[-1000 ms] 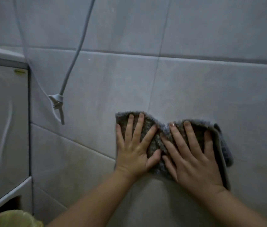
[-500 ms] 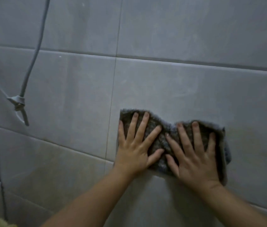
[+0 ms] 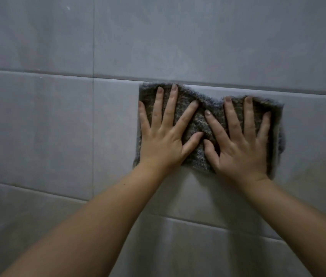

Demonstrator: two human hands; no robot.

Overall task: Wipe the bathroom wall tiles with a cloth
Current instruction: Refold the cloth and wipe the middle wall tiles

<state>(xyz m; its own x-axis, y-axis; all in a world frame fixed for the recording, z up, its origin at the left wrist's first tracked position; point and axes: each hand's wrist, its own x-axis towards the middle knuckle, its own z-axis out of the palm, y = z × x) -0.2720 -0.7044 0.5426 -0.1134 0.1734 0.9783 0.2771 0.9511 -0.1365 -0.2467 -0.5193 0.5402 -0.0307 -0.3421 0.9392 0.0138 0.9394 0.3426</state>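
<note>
Cloth (image 3: 202, 124) has slid up to the grout line, both hands' grip flat, pressing grey wall tiles (image 3: 38, 126)

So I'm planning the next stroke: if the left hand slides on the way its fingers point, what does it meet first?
Probably the horizontal grout line just above the cloth; beyond the left hand, bare tile.

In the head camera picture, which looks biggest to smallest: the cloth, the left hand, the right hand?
1. Cloth, spread wider than both hands together.
2. Left hand and right hand: they look alike, both pressed flat on it, so no ranking.
</note>
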